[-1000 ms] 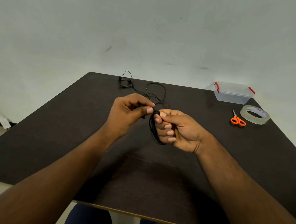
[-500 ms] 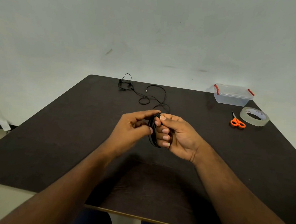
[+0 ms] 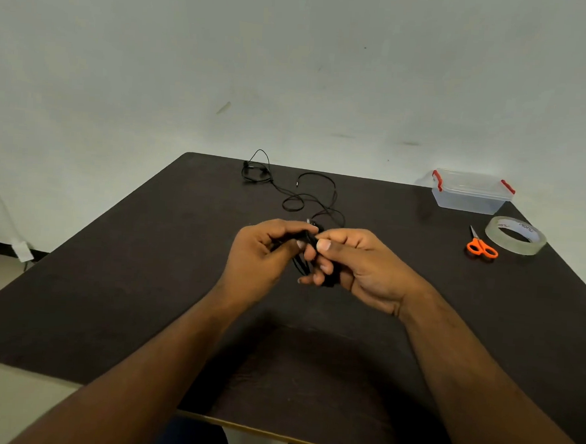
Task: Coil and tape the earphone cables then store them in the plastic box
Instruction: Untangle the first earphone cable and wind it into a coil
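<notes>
A black earphone cable coil (image 3: 303,262) is pinched between both hands above the middle of the dark table (image 3: 109,279). My right hand (image 3: 361,267) grips the coil with thumb and fingers. My left hand (image 3: 265,254) is closed on the coil's left side, and most of the coil is hidden by the fingers. A second black earphone cable (image 3: 296,194) lies loose and uncoiled on the table behind the hands. A clear plastic box (image 3: 470,193) with red clips and its lid on stands at the far right corner.
A roll of clear tape (image 3: 515,233) lies near the right edge. Orange-handled scissors (image 3: 481,246) lie just left of it. A pale wall stands behind the table, and the near table edge runs in front of my legs.
My left hand has moved right and closed over the coil's left side, meeting my right hand. The coil is now more hidden by the fingers.
</notes>
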The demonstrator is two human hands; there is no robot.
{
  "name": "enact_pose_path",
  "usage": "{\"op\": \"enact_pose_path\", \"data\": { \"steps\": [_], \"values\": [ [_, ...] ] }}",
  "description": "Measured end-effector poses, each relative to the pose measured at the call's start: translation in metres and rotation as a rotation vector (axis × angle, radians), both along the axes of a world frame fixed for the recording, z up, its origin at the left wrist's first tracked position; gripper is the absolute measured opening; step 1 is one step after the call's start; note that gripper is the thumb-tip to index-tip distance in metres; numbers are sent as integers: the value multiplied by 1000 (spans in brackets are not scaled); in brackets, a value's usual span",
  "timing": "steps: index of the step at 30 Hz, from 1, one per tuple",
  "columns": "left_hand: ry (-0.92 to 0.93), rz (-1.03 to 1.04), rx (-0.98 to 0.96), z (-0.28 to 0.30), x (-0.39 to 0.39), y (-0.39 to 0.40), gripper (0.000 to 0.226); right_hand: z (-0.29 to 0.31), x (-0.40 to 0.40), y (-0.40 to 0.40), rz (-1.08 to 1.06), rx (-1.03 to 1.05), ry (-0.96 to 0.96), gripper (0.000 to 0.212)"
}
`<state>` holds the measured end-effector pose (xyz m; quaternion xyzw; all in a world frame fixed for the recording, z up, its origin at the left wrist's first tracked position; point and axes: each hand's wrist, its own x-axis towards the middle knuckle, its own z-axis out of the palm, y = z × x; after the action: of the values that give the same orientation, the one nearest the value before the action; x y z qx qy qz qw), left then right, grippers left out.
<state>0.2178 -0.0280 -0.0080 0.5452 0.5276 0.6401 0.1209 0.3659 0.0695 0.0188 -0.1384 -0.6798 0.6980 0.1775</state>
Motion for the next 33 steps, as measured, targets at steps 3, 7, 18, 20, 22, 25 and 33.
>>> {"op": "enact_pose_path", "data": {
  "steps": [3, 7, 18, 20, 22, 25, 33],
  "values": [
    [7, 139, 33, -5, 5, 7, 24, -8, -7, 3, -200, 29, 108, 20],
    [21, 236, -2, -9, 0, 19, 24, -15, -18, 8, -419, -83, 299, 13],
    [-808, -252, -510, 16, -1, 34, 23, -23, -23, 24, -455, -354, 264, 12],
    [-651, -210, -543, 14, -5, 35, 18, -24, -20, 26, -442, -364, 258, 13],
    [-419, -146, -560, 13, -8, 34, 11, -26, -16, 29, -441, -343, 238, 14],
    [-249, -105, -558, 14, -5, 32, 13, -30, -12, 33, -426, -266, 186, 13],
    [-280, -193, -631, 11, -10, 37, 17, -41, 1, 46, -337, -72, 169, 35]
  ]
}}
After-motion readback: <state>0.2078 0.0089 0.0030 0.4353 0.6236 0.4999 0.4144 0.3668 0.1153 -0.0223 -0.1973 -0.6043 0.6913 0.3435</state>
